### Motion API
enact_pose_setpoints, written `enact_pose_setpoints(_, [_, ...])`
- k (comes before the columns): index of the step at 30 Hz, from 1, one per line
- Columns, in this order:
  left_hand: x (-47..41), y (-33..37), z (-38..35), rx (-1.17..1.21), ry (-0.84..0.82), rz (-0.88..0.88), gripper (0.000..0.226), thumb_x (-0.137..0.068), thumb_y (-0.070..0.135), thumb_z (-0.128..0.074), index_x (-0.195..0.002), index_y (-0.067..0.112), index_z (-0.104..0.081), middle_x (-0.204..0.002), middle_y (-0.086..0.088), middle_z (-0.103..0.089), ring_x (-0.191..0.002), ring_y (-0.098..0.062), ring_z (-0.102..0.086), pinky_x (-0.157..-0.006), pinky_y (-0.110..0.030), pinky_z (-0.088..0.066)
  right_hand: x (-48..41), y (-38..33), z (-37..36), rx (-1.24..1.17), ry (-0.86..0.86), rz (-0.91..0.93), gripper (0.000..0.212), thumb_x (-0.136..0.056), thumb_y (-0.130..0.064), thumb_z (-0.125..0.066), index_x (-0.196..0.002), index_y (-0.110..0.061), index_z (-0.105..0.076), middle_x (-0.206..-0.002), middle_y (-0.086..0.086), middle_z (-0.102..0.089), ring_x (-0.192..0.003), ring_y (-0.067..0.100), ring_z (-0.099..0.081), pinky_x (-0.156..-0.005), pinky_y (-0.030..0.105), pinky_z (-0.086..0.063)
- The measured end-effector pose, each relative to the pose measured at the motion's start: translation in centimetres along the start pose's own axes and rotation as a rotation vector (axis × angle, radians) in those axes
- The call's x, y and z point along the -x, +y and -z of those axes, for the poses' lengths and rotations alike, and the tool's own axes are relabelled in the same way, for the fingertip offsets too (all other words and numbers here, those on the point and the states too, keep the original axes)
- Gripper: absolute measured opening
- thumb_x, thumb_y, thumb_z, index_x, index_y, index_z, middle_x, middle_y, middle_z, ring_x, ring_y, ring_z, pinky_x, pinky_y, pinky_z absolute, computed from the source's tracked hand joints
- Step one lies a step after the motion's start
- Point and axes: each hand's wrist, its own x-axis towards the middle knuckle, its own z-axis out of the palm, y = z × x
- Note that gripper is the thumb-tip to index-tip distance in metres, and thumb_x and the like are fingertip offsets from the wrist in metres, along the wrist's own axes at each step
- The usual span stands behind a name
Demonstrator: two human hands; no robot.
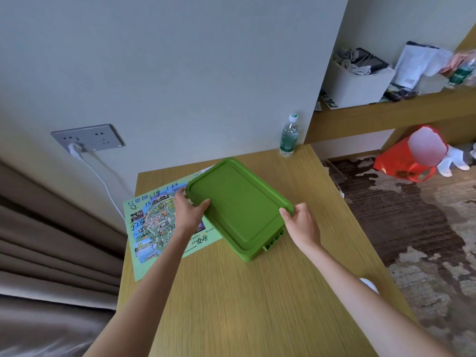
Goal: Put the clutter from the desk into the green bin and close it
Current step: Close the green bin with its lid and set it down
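A green lid [237,204] lies on top of the green bin [274,239], whose wall shows only at the near right under the lid's edge. The bin stands on the wooden desk [231,305], turned at an angle. My left hand [189,210] grips the lid's left edge, thumb on top. My right hand [302,224] holds the lid's right corner. The bin's inside is hidden by the lid.
A green printed map sheet [152,228] with handwriting lies flat on the desk, left of the bin and partly under it. A water bottle [289,136] stands at the desk's far right corner. A white cable runs from the wall socket [87,139]. A red bag [409,157] lies on the carpet.
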Motion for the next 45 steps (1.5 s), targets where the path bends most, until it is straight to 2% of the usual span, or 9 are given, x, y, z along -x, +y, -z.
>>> enact_pose_setpoints(4, [-3.2, 1.0, -0.2, -0.233, -0.003, -0.078, 0.062, -0.094, 0.031, -0.058, -0.146, 0.009, -0.032, -0.144, -0.016, -0.037, -0.126, -0.032, -0.045, -0.104, -0.052, -0.042, 0.9, 0.0, -0.7, -0.067, -0.044, -0.079, 0.037, -0.095, -0.046, -0.052, -0.074, -0.017, -0.045, -0.066, -0.003, -0.050, -0.054, 0.012, -0.046, -0.048, 0.026, -0.032])
enact_pose_setpoints(7, [-5.1, 1.7, -0.5, -0.167, -0.015, -0.016, 0.049, -0.098, 0.031, -0.050, -0.138, 0.003, -0.046, -0.133, -0.016, -0.053, -0.101, -0.023, -0.058, -0.095, -0.041, -0.048, 0.9, -0.3, -0.9, -0.212, -0.052, -0.096, 0.038, -0.098, -0.037, -0.052, -0.068, -0.015, -0.042, -0.062, -0.002, -0.042, -0.053, 0.013, -0.039, -0.050, 0.027, -0.032])
enact_pose_setpoints(12, [-6.1, 2.1, 0.9, -0.032, -0.065, 0.057, 0.045, -0.095, 0.041, -0.055, -0.116, 0.002, -0.063, -0.116, -0.016, -0.065, -0.105, -0.029, -0.059, -0.094, -0.042, -0.048, 0.7, -0.1, -0.5, -0.351, -0.038, -0.136, 0.035, -0.099, -0.031, -0.050, -0.070, -0.015, -0.039, -0.065, -0.002, -0.040, -0.056, 0.013, -0.037, -0.055, 0.028, -0.032])
enact_pose_setpoints(15, [-5.0, 2.0, 2.2, -0.085, -0.129, 0.016, 0.049, -0.088, 0.054, -0.058, -0.105, 0.009, -0.065, -0.110, -0.012, -0.066, -0.103, -0.030, -0.061, -0.097, -0.047, -0.048, 0.5, -0.4, 0.5, -0.447, -0.039, -0.138, 0.029, -0.101, -0.030, -0.047, -0.097, -0.003, -0.056, -0.095, 0.016, -0.062, -0.088, 0.030, -0.061, -0.079, 0.043, -0.047])
enact_pose_setpoints(17, [-4.1, 2.1, 3.0, -0.162, -0.174, -0.034, 0.048, -0.087, 0.058, -0.056, -0.101, 0.012, -0.065, -0.106, -0.010, -0.066, -0.098, -0.029, -0.063, -0.093, -0.047, -0.050, 0.1, -1.0, 1.1, -0.464, -0.004, -0.137, 0.041, -0.102, -0.028, -0.046, -0.120, 0.009, -0.050, -0.123, 0.023, -0.054, -0.115, 0.039, -0.052, -0.098, 0.053, -0.041])
enact_pose_setpoints(22, [-0.8, 0.9, 4.3, -0.307, -0.153, -0.149, 0.042, -0.091, 0.052, -0.053, -0.088, 0.011, -0.063, -0.088, -0.005, -0.069, -0.081, -0.024, -0.065, -0.070, -0.033, -0.051, -1.2, -1.5, 1.8, -0.414, -0.045, -0.087, 0.030, -0.101, -0.031, -0.046, -0.078, -0.011, -0.046, -0.072, 0.003, -0.046, -0.064, 0.017, -0.044, -0.064, 0.036, -0.039])
enact_pose_setpoints(36, [6.5, -6.4, 4.6, -0.545, 0.033, -0.196, 0.049, -0.096, 0.039, -0.050, -0.055, 0.014, -0.041, -0.044, -0.004, -0.042, -0.034, -0.010, -0.047, -0.035, -0.022, -0.028, -0.8, -1.6, 0.5, -0.168, -0.242, 0.044, 0.030, -0.101, -0.027, -0.045, -0.074, -0.019, -0.035, -0.076, -0.003, -0.040, -0.064, 0.010, -0.038, -0.057, 0.025, -0.029])
enact_pose_setpoints(42, [7.0, -6.2, 4.5, -0.711, 0.110, -0.205, 0.041, -0.094, 0.044, -0.046, -0.066, 0.014, -0.049, -0.056, 0.001, -0.052, -0.054, -0.023, -0.052, -0.043, -0.027, -0.026, -0.9, -1.9, 0.5, -0.081, -0.227, 0.104, 0.015, -0.102, -0.024, -0.042, -0.105, -0.009, -0.038, -0.095, 0.008, -0.045, -0.067, 0.012, -0.042, -0.057, 0.025, -0.035])
enact_pose_setpoints(45, [7.2, -5.2, 4.0, -0.766, 0.171, -0.295, 0.027, -0.094, 0.040, -0.047, -0.098, 0.014, -0.050, -0.093, -0.002, -0.058, -0.079, -0.026, -0.058, -0.053, -0.032, -0.041, 0.2, -2.1, 0.3, 0.093, -0.130, 0.298, 0.044, -0.100, -0.013, -0.046, -0.139, -0.003, -0.029, -0.132, 0.016, -0.046, -0.113, 0.024, -0.052, -0.092, 0.034, -0.046])
